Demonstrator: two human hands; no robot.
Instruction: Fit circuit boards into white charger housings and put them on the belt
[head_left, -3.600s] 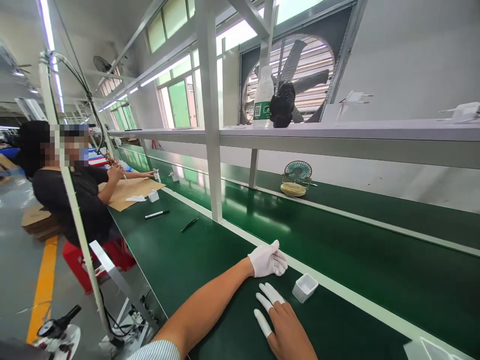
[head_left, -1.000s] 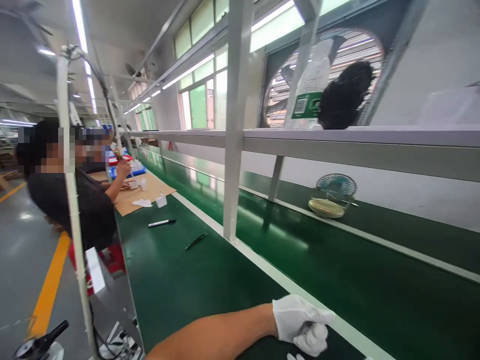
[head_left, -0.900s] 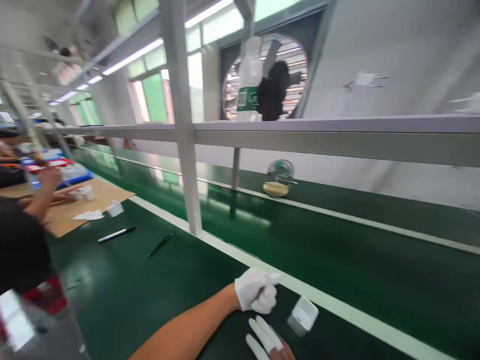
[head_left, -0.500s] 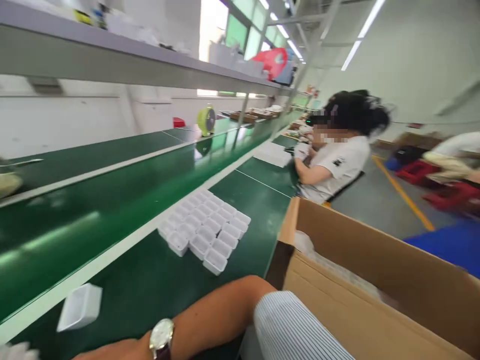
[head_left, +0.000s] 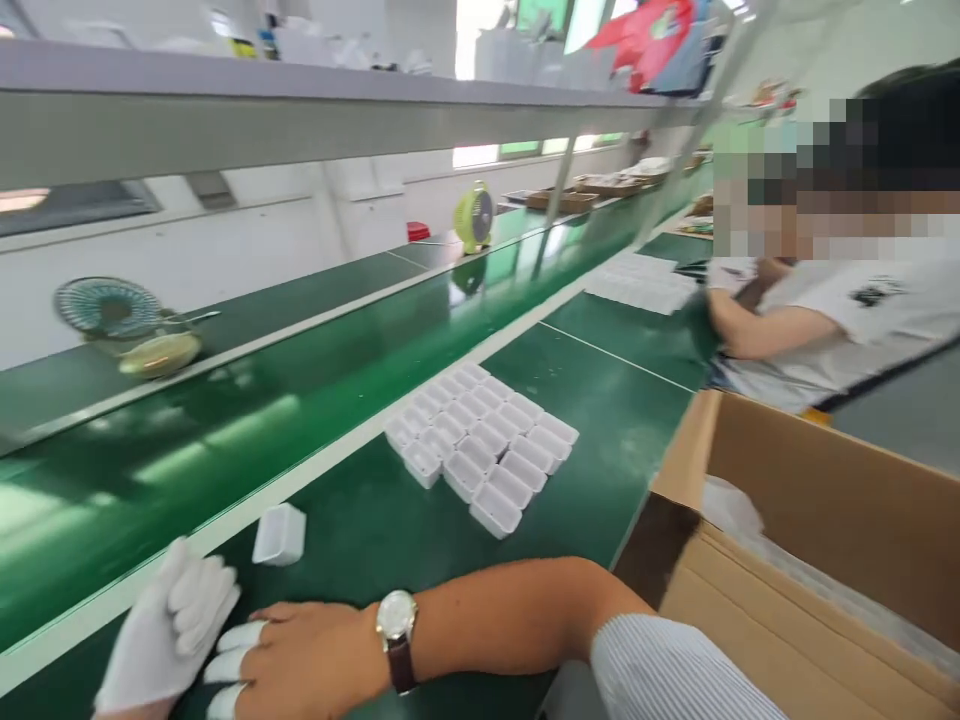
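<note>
My left hand (head_left: 172,630), in a white glove, is at the lower left with its fingers curled in. What it holds, if anything, is hidden. Beside it, my right hand (head_left: 300,660) lies low over the green tabletop (head_left: 375,545), fingers stretched out and white covers on several fingertips. No object shows in it. Just beyond the hands stands a single small white plastic box (head_left: 280,535), apart from both. Farther off to the right, rows of similar open white boxes (head_left: 480,430) sit close together on the table.
An open cardboard carton (head_left: 795,590) with clear plastic inside stands at the right. A co-worker (head_left: 810,310) sits beyond it. A green conveyor belt (head_left: 322,400) runs alongside, with a shelf (head_left: 337,125) above. Two fans, one yellow-green (head_left: 472,218), stand behind.
The view has swung left, so the boxes, carton and co-worker appear farther right. Both hands now show more fully near each other at the lower left. The single box looks more upright.
</note>
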